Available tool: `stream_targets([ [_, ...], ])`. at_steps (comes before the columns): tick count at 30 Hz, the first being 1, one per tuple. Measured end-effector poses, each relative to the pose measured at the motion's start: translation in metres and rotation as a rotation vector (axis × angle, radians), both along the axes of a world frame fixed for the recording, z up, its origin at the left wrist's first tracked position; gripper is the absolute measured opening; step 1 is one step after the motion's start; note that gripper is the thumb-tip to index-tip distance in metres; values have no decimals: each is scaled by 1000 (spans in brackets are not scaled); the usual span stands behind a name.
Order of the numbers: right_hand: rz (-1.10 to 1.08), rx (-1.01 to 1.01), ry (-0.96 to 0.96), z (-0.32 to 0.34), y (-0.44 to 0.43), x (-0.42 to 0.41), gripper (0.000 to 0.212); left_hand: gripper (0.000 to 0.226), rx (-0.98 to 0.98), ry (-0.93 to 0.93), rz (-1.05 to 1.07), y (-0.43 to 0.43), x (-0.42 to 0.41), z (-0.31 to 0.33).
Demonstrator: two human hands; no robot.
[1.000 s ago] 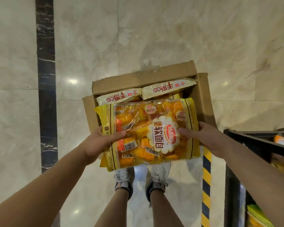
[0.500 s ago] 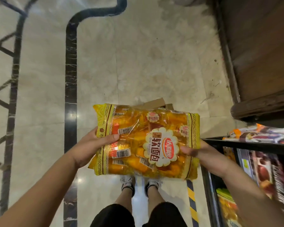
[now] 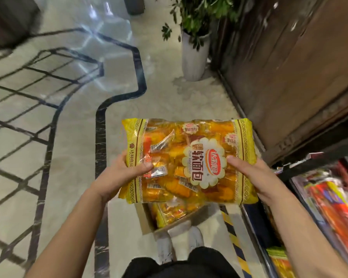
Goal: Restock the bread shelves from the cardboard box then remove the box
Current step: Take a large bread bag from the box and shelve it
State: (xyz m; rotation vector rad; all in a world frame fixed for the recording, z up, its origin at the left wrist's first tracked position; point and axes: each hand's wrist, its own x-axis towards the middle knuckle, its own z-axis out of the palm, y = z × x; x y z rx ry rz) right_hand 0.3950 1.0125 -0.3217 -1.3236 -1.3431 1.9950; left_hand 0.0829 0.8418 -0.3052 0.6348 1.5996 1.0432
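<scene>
Head view: I hold the yellow bread bag (image 3: 189, 161) level in front of me. My left hand (image 3: 117, 177) and right hand (image 3: 255, 177) are each clamped on a short end, thumbs on top and fingers (image 3: 122, 160) curled beneath. The bag's long axis runs straight across, from one set of fingers to the other. The cardboard box (image 3: 147, 219), with more bags inside, sits on the floor directly below. The shelves (image 3: 313, 164) lie just beyond my right fingers, so I judge the bag must swing rightward, right hand leading.

Left hand (image 3: 119, 177), right hand (image 3: 256, 177), thumbs atop.
</scene>
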Motion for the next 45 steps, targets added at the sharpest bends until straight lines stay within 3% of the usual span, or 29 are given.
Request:
stream_targets([
  [3,-38,32,60,11,6,10,63,82,49,44,-57,16,3,14],
  [8,-94,72,71,25,-1,34,56,62,139,102,-137,41,18,22],
  [12,-174,123,36,45,-24,57,42,69,187,73,-239,55,32,25],
  [16,-320,173,6,60,-65,76,47,55,219,32,-343,69,44,23],
  [20,-533,223,-30,65,-134,89,45,73,251,-22,-537,77,58,21],
  [25,-817,158,-90,60,-237,104,58,76,245,-88,-770,64,95,12],
  [31,-1089,131,-213,71,-358,137,63,92,188,-145,-1024,15,176,14],
  [35,-1209,114,-217,73,-437,166,58,64,198,-132,-1146,-28,234,20],
  [37,-1255,114,-230,71,-472,182,67,48,204,-124,-1186,-55,262,23],
  [40,-1271,127,-246,65,-520,214,81,48,203,-116,-1239,-99,301,27],
  [45,-1250,134,-276,61,-590,272,59,45,174,-98,-1239,-170,360,19],
])
